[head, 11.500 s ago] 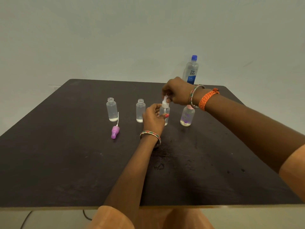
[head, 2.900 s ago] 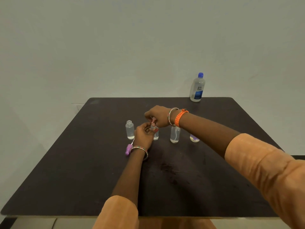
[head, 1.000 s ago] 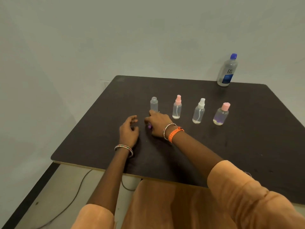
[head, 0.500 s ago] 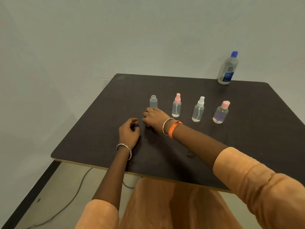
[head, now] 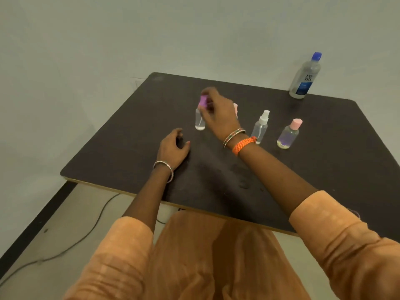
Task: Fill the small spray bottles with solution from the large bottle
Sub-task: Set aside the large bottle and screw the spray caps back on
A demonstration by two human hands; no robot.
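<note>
Several small clear bottles stand in a row on the dark table. My right hand pinches a purple spray cap right over the neck of the leftmost bottle, the cap's tube reaching down inside it. The pink-capped bottle behind my right hand is mostly hidden. To the right stand a white-capped spray bottle and a squat bottle with a pink cap. My left hand rests on the table with loosely curled fingers, holding nothing. The large blue-capped bottle stands at the far right corner.
A pale wall rises behind the table. The table's near edge runs across my lap in orange cloth. A cable lies on the floor at the left, beside a dark floor strip.
My right hand has lifted the purple spray cap off the table and brought it up onto the leftmost bottle. My left hand has stayed resting on the table.
</note>
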